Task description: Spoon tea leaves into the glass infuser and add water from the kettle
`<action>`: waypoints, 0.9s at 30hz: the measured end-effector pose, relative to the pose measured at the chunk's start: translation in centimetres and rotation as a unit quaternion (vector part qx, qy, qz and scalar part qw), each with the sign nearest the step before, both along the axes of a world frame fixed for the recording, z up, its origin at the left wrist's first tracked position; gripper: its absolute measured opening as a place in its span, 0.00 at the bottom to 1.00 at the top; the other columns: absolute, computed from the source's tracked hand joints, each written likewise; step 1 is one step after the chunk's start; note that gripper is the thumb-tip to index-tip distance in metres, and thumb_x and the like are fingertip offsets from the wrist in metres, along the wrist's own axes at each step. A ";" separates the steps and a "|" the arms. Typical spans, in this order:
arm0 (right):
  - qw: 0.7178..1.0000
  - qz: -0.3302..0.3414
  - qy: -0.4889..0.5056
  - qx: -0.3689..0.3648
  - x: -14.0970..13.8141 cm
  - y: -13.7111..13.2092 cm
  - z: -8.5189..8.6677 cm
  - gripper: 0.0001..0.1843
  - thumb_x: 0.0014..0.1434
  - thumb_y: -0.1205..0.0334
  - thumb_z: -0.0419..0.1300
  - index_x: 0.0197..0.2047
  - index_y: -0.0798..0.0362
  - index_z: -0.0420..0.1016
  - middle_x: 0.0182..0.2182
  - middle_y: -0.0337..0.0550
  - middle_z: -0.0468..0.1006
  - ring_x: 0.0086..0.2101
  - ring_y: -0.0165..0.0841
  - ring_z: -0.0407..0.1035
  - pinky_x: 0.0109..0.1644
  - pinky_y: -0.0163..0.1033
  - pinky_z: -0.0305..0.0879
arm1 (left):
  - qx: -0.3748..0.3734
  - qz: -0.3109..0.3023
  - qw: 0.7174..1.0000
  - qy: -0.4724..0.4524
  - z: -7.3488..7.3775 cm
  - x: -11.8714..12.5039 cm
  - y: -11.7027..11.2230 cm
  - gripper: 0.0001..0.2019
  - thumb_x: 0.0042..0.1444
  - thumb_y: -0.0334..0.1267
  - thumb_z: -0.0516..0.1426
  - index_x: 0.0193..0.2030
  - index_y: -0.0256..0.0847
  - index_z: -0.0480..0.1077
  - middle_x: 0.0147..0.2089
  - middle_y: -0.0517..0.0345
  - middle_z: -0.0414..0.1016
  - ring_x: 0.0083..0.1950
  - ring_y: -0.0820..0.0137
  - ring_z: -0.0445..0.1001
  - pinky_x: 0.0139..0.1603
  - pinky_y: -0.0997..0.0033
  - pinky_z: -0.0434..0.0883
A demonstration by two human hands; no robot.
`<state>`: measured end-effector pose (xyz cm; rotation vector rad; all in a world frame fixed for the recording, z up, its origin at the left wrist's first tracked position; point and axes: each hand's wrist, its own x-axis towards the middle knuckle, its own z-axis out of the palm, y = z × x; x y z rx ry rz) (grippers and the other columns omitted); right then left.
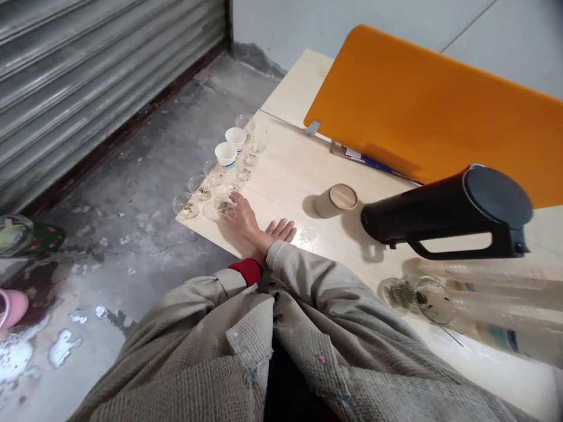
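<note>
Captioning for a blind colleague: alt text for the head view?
A person's left hand touches a clear plastic cup holding dark leaves on the pale wooden table, among rows of similar cups; the right hand lies beside it. A black thermal jug sits nearby.

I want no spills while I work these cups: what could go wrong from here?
The clear cups stand in rows right at the edge of the table, and the left hand touches the nearest cup; a nudge could push some onto the floor. The black flask appears to lie on its side on the table; it might roll or leak. The floor beside the table looks wet, so footing may be slippery.
</note>
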<state>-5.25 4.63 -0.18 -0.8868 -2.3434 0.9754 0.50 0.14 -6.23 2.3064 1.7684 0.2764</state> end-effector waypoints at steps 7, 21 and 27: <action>0.996 -0.044 0.033 -0.064 0.0 -0.3 -1.0 0.40 0.64 0.59 0.71 0.73 0.56 0.61 0.67 0.61 0.75 0.66 0.48 0.71 0.73 0.55 0.69 | 0.016 0.002 1.000 0.016 0.5 0.2 -0.4 0.33 0.77 0.54 0.44 0.83 0.45 0.56 0.85 0.51 0.53 0.87 0.56 0.49 0.86 0.49 0.50; 0.996 -0.067 0.011 -0.054 -0.5 -1.0 -1.4 0.25 0.65 0.58 0.65 0.64 0.51 0.69 0.55 0.53 0.80 0.55 0.47 0.74 0.63 0.54 0.74 | -0.005 -0.002 1.000 0.027 1.5 0.1 -0.6 0.34 0.77 0.55 0.46 0.83 0.45 0.56 0.85 0.50 0.54 0.86 0.55 0.51 0.86 0.48 0.53; 0.996 -0.066 0.019 -0.048 -0.7 -0.9 -1.3 0.25 0.66 0.57 0.64 0.64 0.50 0.69 0.54 0.52 0.80 0.55 0.46 0.75 0.63 0.54 0.75 | -0.011 0.012 0.999 0.032 0.9 0.4 -0.4 0.33 0.77 0.55 0.47 0.83 0.47 0.57 0.85 0.50 0.54 0.86 0.53 0.52 0.85 0.47 0.52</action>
